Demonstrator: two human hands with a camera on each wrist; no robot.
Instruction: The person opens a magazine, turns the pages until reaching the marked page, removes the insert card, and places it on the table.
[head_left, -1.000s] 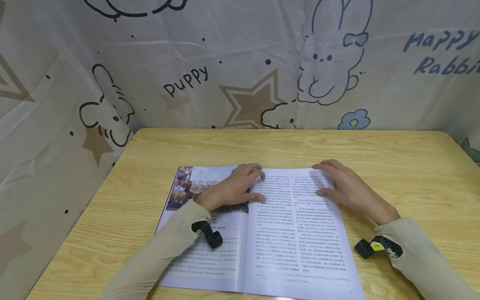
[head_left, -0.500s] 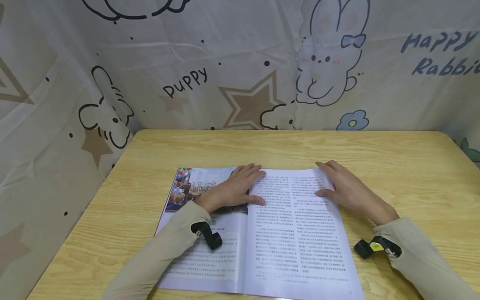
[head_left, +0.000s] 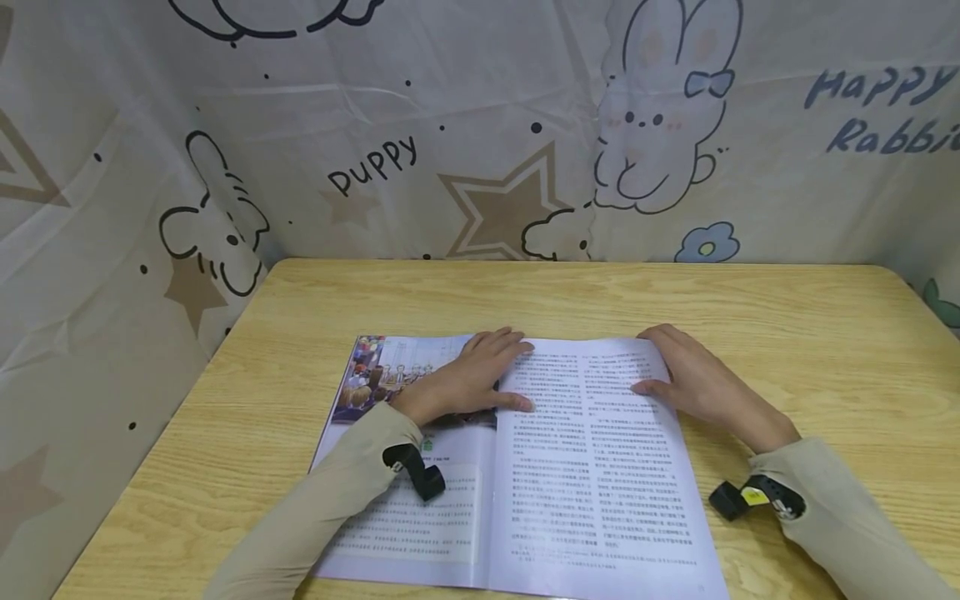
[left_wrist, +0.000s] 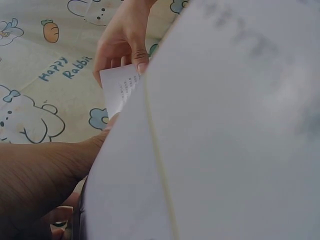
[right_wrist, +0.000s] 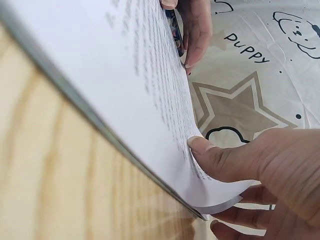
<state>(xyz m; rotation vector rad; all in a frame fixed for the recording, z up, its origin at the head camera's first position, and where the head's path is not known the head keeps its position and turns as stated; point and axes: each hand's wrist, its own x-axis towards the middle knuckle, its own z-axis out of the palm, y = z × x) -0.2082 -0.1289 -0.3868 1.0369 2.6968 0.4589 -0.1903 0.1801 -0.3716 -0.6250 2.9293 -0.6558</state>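
Note:
An open magazine [head_left: 600, 467] lies on the table, with printed text on its right page and a colour photo on its left page. My left hand [head_left: 468, 375] rests over the upper part of the spine, its fingers stretched toward the top edge and its thumb on the right page. At the upper right corner, my right hand [head_left: 697, 375] pinches the page [right_wrist: 150, 115]. The right wrist view has the right thumb [right_wrist: 215, 156] on top of the paper and fingers beneath, where the corner curls up. The left wrist view is mostly filled by blurred white paper [left_wrist: 225, 140].
The light wooden table [head_left: 187, 467] extends around the magazine. Behind it and to the left hangs a pale cloth [head_left: 480, 100] printed with cartoon animals and stars. Each wrist bears a small black camera [head_left: 420, 475] over a beige sleeve.
The fingers of my right hand have slid slightly right along the top edge, closer to the page's corner. My left hand stays nearly still on the magazine.

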